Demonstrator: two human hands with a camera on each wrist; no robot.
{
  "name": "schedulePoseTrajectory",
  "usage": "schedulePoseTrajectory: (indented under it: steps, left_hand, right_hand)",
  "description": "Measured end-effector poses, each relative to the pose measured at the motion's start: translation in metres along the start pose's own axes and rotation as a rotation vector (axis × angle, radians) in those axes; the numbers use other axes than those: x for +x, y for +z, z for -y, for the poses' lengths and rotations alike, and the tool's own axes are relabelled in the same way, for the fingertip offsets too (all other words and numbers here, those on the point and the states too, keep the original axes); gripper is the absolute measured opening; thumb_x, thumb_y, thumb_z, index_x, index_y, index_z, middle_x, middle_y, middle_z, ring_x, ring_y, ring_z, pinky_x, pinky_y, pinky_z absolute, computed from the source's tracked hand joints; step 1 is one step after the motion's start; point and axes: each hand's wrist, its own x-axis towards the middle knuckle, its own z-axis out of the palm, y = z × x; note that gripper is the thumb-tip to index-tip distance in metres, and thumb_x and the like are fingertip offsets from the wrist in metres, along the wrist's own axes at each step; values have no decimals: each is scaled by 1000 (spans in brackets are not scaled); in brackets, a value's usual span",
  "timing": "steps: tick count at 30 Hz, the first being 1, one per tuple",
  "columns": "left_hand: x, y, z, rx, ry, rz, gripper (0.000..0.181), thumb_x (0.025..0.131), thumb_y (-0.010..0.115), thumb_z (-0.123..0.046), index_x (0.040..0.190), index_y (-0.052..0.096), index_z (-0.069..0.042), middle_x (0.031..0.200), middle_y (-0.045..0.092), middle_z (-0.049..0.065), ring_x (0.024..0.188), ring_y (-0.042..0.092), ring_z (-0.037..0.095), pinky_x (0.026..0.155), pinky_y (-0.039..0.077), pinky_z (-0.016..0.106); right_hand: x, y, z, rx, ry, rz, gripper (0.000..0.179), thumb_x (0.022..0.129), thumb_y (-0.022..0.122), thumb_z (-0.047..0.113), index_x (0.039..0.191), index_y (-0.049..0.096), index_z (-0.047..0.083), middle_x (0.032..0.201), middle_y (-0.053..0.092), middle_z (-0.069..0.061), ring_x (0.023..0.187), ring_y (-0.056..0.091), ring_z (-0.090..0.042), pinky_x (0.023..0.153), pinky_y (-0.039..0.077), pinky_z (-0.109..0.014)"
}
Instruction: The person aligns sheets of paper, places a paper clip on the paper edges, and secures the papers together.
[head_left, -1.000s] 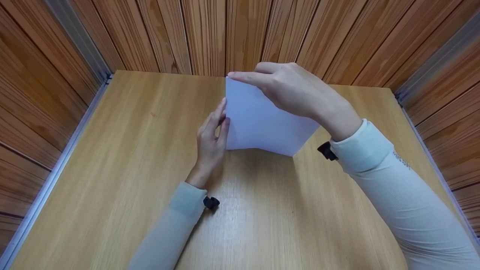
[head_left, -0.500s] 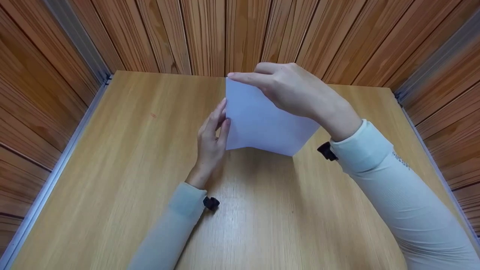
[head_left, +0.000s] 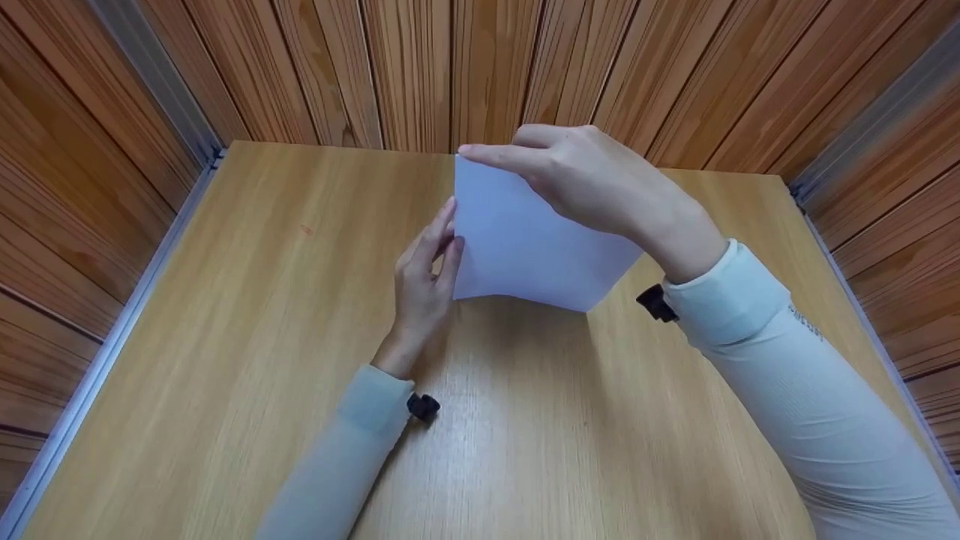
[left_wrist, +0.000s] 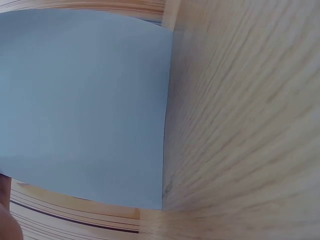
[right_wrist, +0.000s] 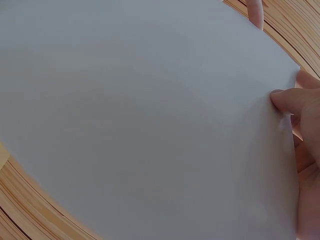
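A bent white sheet of paper [head_left: 525, 240] stands on edge, its lower edge along the table in the left wrist view. My left hand [head_left: 424, 277] pinches its left edge low down, thumb on the near face and other fingers behind. That pinch also shows in the right wrist view, with the left thumb [right_wrist: 287, 100] on the paper. My right hand [head_left: 577, 176] is over the top of the sheet, index finger stretched to the upper left corner. Its thumb is hidden, so I cannot tell whether it pinches. A right fingertip [right_wrist: 256, 20] shows at the paper's edge.
The wooden tabletop [head_left: 262, 360] extends all round the paper, with a small reddish mark [head_left: 306, 229] at left. Wood-plank walls [head_left: 412, 75] rise at the back and both sides. A black device [head_left: 424, 407] sits on the left wrist and another black device [head_left: 656, 302] on the right.
Both hands and the paper stay almost in place, with only a very slight shift to the right. The bend along the lower edge changes a little.
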Motion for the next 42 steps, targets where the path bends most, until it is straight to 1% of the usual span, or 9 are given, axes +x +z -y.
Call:
schedulePoseTrajectory:
  steps: [7, 14, 19, 25, 28, 33, 35, 39, 42]
  left_hand:
    - [0, 0, -1, 17, 1, -41, 45, 103, 68, -3, 148, 60, -5, 120, 77, 10, 103, 76, 22, 91, 61, 31]
    - [1, 1, -2, 15, 3, -31, 47, 103, 68, -3, 149, 60, -5, 144, 67, 10, 117, 74, 23, 95, 59, 31]
    - [0, 2, 0, 19, 12, -46, 46, 103, 68, -4, 148, 61, -6, 143, 68, 10, 116, 74, 23, 94, 60, 31]
    - [0, 2, -2, 0, 8, -41, 46, 103, 68, -2, 148, 61, -5, 146, 66, 10, 121, 72, 22, 96, 59, 32]
    - [1, 2, -3, 5, 6, -27, 46, 103, 68, -3, 148, 60, -3, 141, 69, 11, 123, 71, 23, 98, 58, 32]
    - [2, 1, -3, 27, 21, -10, 46, 103, 67, -3, 148, 59, -1, 124, 76, 13, 112, 74, 24, 97, 59, 32]
    - [2, 1, -2, 32, 37, -6, 45, 104, 67, -2, 148, 58, 2, 122, 76, 14, 106, 75, 25, 96, 59, 32]
    - [3, 1, -2, 27, 62, -8, 44, 104, 66, -1, 146, 57, 7, 131, 73, 17, 104, 75, 26, 94, 60, 32]
    - [3, 2, -2, 17, 62, -9, 45, 104, 66, -1, 146, 57, 6, 141, 67, 18, 116, 73, 27, 98, 58, 33]
  right_hand:
    - [0, 2, -2, 7, -13, -8, 54, 107, 55, -5, 152, 61, 24, 98, 69, -16, 71, 61, -27, 65, 58, -40]
    - [-2, 3, -4, 13, -3, -18, 55, 106, 57, -5, 151, 62, 25, 100, 70, -16, 74, 65, -29, 69, 60, -42]
    - [-3, 2, -4, -3, -4, -9, 55, 106, 57, -5, 152, 61, 26, 94, 67, -16, 71, 62, -28, 66, 58, -40]
    - [-5, 1, -6, -17, -14, -10, 57, 105, 59, -6, 153, 60, 26, 101, 70, -18, 75, 67, -31, 73, 63, -45]
    - [-7, 1, -6, -15, -6, -10, 59, 105, 58, -7, 153, 59, 27, 103, 71, -18, 75, 68, -31, 72, 63, -45]
    - [-7, 1, -5, -7, 5, -5, 60, 105, 55, -9, 154, 59, 27, 103, 70, -17, 75, 66, -30, 70, 62, -44]
    - [-7, 0, -5, -4, 2, -2, 63, 104, 53, -12, 154, 59, 27, 101, 69, -17, 73, 64, -29, 68, 60, -42]
    - [-6, -1, -3, -15, -9, 7, 71, 100, 53, -18, 154, 58, 27, 98, 68, -15, 71, 60, -27, 64, 58, -40]
    - [-5, -2, -1, -32, -13, 12, 72, 99, 54, -19, 155, 58, 26, 100, 69, -15, 72, 62, -27, 68, 61, -43]
